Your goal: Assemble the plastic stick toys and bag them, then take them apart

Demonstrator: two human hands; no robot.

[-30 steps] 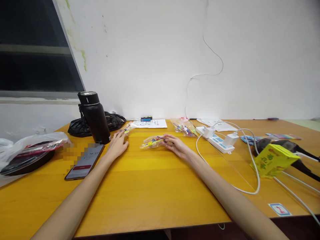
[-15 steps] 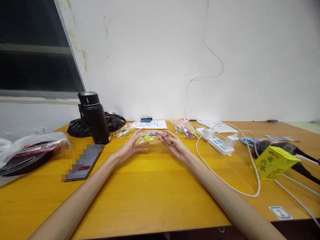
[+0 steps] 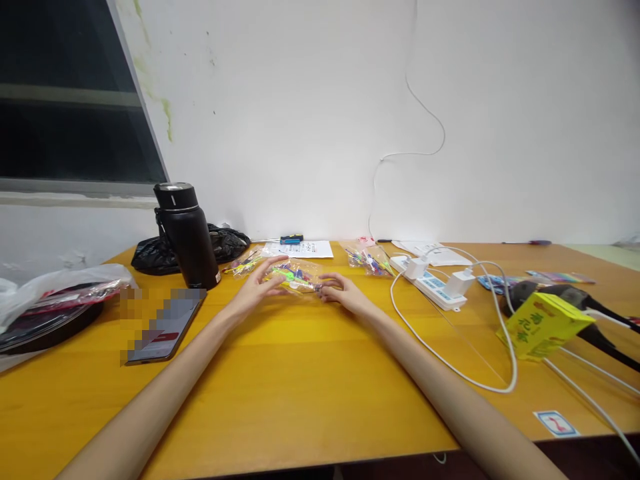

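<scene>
A clear plastic bag (image 3: 296, 276) with small green, yellow, blue and red plastic pieces is between my hands, just above or on the table. My left hand (image 3: 254, 291) grips its left side, the forefinger along the upper edge and the thumb lower. On the opposite side, my right hand (image 3: 344, 293) has its bent fingers closed on the lower right corner. What the individual pieces are is too small to tell. A similar bag (image 3: 245, 261) lies just behind my left hand, and another bag (image 3: 369, 259) lies behind my right.
A black bottle (image 3: 187, 240) and a phone (image 3: 167, 327) are at left, near a black plastic bag (image 3: 233, 243). On the right are a power strip (image 3: 435, 288) with chargers, looping white cables and a yellow box (image 3: 543, 327). Printed paper (image 3: 305, 249) and a screwdriver (image 3: 291, 239) lie by the wall.
The bag has tipped so that more of its face shows. My right hand has come lower and its fingers have bent in at the bag's corner; my left hand has closed in on the bag.
</scene>
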